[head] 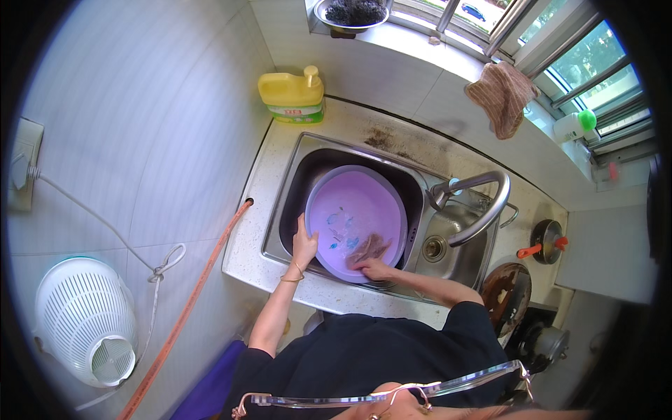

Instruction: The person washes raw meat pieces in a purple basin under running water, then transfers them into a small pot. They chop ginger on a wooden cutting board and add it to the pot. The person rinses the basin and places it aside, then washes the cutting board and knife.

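A round purple plastic basin [357, 194], with blue and green marks on its bottom, sits tilted in the left bowl of a steel double sink [299, 163]. My left hand [305, 244], with a bangle at the wrist, grips the basin's left rim. Inside the basin at the lower right, my right hand [374, 268] presses a brown cloth [370, 249] against the wall; its fingers are partly hidden by the cloth. To the right, a curved steel faucet [491, 210] reaches over the smaller bowl, where a drain [434, 248] shows.
A yellow detergent jug [292, 100] stands at the back left corner. Another brown cloth [504, 100] hangs by the barred window. At right are a small pan [547, 241] and a worn round lid [506, 296]. An orange hose [202, 283] and white basket [86, 315] are at left.
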Demonstrator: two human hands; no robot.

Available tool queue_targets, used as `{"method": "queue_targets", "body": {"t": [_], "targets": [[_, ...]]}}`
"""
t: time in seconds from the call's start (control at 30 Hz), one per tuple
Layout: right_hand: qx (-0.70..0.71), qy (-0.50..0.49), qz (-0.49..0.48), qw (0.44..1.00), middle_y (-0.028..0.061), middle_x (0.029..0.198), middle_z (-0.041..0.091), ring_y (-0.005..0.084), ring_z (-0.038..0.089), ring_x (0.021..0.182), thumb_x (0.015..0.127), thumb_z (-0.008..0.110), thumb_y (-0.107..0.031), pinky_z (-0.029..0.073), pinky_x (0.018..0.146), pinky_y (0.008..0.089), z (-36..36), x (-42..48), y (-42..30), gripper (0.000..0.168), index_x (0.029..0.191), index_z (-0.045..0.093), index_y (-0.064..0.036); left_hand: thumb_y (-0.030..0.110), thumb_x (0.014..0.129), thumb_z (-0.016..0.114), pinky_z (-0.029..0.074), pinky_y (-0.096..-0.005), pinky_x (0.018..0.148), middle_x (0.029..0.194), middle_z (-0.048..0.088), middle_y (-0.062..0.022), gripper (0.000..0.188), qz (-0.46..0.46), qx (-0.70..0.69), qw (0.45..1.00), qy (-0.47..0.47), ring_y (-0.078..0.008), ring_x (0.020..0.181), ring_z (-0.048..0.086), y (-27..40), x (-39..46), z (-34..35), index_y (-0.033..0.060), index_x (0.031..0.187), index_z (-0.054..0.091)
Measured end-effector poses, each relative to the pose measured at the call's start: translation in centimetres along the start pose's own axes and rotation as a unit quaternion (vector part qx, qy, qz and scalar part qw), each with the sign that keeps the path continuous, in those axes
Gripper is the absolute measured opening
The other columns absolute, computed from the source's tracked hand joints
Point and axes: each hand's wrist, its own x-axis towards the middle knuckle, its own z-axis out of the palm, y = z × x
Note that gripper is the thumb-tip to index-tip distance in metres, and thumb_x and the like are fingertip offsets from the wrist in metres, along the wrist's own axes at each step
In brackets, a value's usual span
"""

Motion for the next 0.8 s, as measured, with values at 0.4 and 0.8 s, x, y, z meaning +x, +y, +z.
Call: {"method": "queue_targets", "body": {"t": [0.4,0.8], "targets": [[0.552,0.416,-0.059,0.721,0.0084,0.122,0.047,0.0202,0.046,0.110,0.071,0.049,0.000,0.041,0.086,0.0284,-11.3,16.3,-12.6,0.069,0.137,0.034,-0.010,0.019,0.090,0.043,0.046,-0.0458,0.076,0.095,0.060,-0.0272,0.038,0.003,-0.014,0.999,0.047,-0.0441,0.087,0.059,-0.9,-2.1,0.5,0.0047,0.124,0.035],[-0.127,0.406,0.092,0.900,0.0175,0.120,0.046,0.0361,0.047,0.109,0.071,0.059,-0.018,0.041,0.090,0.0427,-9.6,14.2,-1.5,0.050,0.120,0.048,-0.012,0.006,0.083,0.045,0.047,-0.0471,0.073,0.093,0.058,-0.0309,0.044,0.034,-0.028,0.999,0.022,-0.0463,0.087,0.057,-1.5,-2.4,0.5,0.0006,0.123,0.029]]}}
